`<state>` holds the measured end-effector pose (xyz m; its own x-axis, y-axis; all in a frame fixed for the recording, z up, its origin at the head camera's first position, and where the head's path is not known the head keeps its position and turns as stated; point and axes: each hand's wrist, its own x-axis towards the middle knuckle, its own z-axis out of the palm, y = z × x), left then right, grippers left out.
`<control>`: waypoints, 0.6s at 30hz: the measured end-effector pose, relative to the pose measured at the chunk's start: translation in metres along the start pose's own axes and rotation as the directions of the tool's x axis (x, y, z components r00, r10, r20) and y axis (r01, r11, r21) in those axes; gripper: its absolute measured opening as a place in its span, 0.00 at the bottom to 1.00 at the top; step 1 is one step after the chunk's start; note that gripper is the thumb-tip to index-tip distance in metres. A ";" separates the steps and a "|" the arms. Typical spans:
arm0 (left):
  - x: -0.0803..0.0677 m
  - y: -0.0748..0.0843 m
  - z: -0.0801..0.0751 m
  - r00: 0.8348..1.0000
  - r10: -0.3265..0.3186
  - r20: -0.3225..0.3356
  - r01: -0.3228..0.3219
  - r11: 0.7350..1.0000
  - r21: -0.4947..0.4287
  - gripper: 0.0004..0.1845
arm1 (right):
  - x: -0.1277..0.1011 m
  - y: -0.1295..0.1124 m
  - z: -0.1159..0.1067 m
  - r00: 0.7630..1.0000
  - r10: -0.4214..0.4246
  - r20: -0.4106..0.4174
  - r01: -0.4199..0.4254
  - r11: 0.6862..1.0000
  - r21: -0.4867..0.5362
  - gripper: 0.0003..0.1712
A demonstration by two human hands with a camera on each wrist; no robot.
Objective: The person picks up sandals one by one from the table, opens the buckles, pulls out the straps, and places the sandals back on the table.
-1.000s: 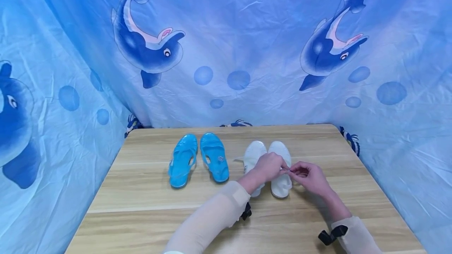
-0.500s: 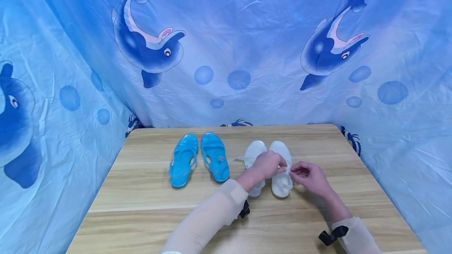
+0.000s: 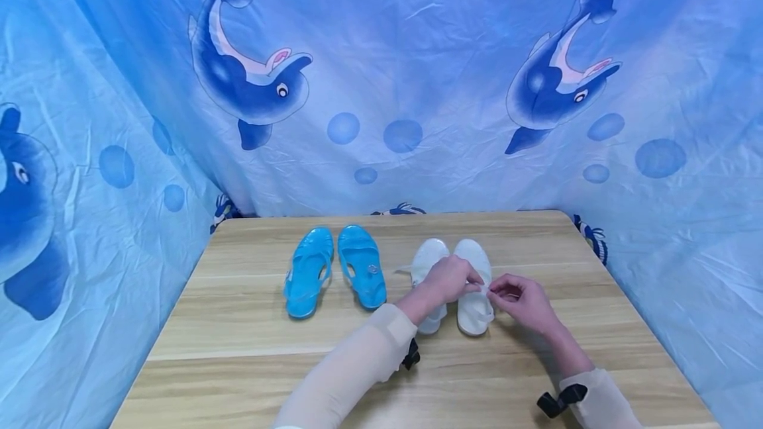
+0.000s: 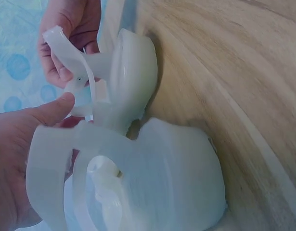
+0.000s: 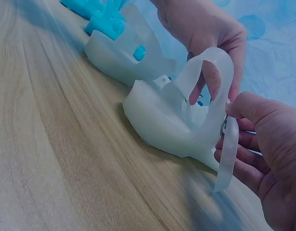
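Note:
A pair of white jelly sandals stands on the wooden table, right of the middle in the head view. Over the left white sandal (image 3: pixel 430 253) reaches my left hand (image 3: pixel 448 278), its thumb and fingers at the strap of the right white sandal (image 3: pixel 473 316). From the other side my right hand (image 3: pixel 524 300) pinches that sandal's ankle strap (image 5: pixel 228 156) between thumb and fingers. A small metal buckle (image 5: pixel 224 126) shows by the right thumb in the right wrist view. The strap stands up in a loop, partly covering the left fingertips there.
Blue jelly sandals (image 3: pixel 310 270) stand side by side left of the white pair on the wooden table (image 3: pixel 238 323). A blue dolphin-print curtain (image 3: pixel 381 51) hangs behind and at both sides of the table.
My left fingers drew slightly apart from the right hand half a second ago and are now back nearer the strap. The right hand has hardly moved; the sandals stay put.

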<state>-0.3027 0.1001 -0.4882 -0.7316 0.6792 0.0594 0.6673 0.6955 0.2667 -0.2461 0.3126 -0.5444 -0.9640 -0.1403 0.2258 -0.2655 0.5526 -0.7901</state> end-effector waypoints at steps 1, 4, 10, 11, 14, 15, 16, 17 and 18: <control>-0.001 -0.001 0.000 1.000 0.000 -0.003 0.000 1.000 -0.009 0.10 | 0.000 0.000 0.001 1.000 -0.003 0.000 0.003 1.000 0.007 0.05; -0.001 -0.004 0.000 1.000 0.000 -0.017 0.000 0.999 -0.034 0.10 | 0.001 -0.001 0.002 1.000 -0.023 0.003 0.023 1.000 0.019 0.04; 0.000 0.001 -0.005 0.999 0.023 -0.042 -0.023 1.000 0.013 0.13 | 0.003 -0.003 -0.002 0.999 -0.043 0.000 0.043 0.999 0.016 0.05; 0.001 0.003 -0.006 0.999 0.027 -0.040 -0.026 0.999 0.032 0.14 | 0.004 -0.003 -0.002 0.999 -0.041 0.000 0.041 0.999 0.012 0.05; 0.000 0.004 -0.007 0.999 0.030 -0.022 -0.029 0.997 0.067 0.13 | 0.004 -0.002 -0.001 1.000 -0.027 0.008 0.027 1.000 0.000 0.05; 0.000 0.004 -0.007 0.999 0.030 -0.012 -0.029 0.997 0.068 0.12 | 0.003 -0.002 -0.001 1.000 -0.021 0.011 0.021 1.000 0.001 0.05; -0.001 0.003 -0.006 1.000 0.030 -0.003 -0.029 0.997 0.068 0.12 | 0.003 -0.001 0.000 1.000 -0.016 0.013 0.016 1.000 0.002 0.04; -0.001 0.002 -0.006 1.000 0.027 0.004 -0.027 0.998 0.056 0.11 | 0.003 -0.001 0.000 1.000 -0.014 0.015 0.014 1.000 0.003 0.04; -0.002 0.001 -0.006 1.000 0.025 0.009 -0.025 0.999 0.042 0.11 | 0.003 0.000 0.001 1.000 -0.011 0.016 0.011 1.000 0.004 0.04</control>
<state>-0.3016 0.0982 -0.4819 -0.7134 0.6985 0.0569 0.6909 0.6873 0.2243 -0.2488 0.3113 -0.5445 -0.9612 -0.1593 0.2253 -0.2760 0.5479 -0.7897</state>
